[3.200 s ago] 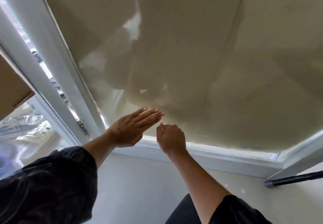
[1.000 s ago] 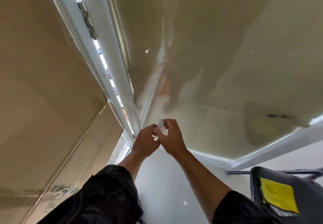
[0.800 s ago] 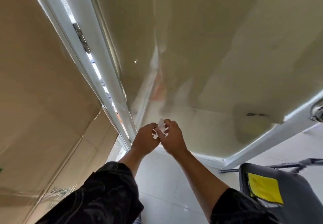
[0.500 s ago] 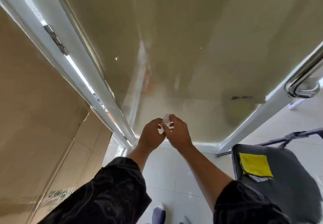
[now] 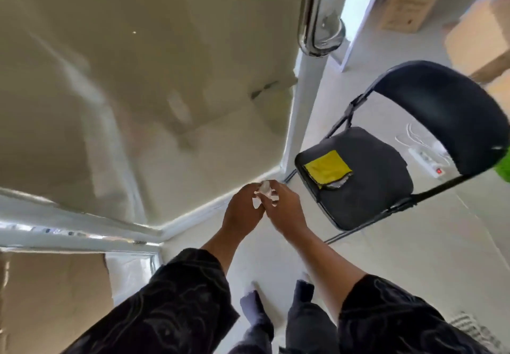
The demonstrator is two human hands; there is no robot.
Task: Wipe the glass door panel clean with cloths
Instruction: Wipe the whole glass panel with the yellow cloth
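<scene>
Head view.
- Glass door panel (image 5: 138, 91) far left, hazy streaks across it, partly reflections perhaps. Wiping judged unfinished, maybe not begun.
- Both hands off glass, low near bottom corner of panel.
- Left hand (image 5: 242, 211) and right hand (image 5: 285, 211) together, each grip pinching small white crumpled scrap (image 5: 265, 191), kind unclear.
- Yellow cloth (image 5: 327, 168) flat on black chair (image 5: 372, 185), right, untouched.
- Likely left: take cloth, wipe panel.
- Room: white door frame (image 5: 300, 110) and chrome handle (image 5: 313, 22) bound panel at right. Chair just beside frame, crowding that edge. Open floor near feet.
</scene>
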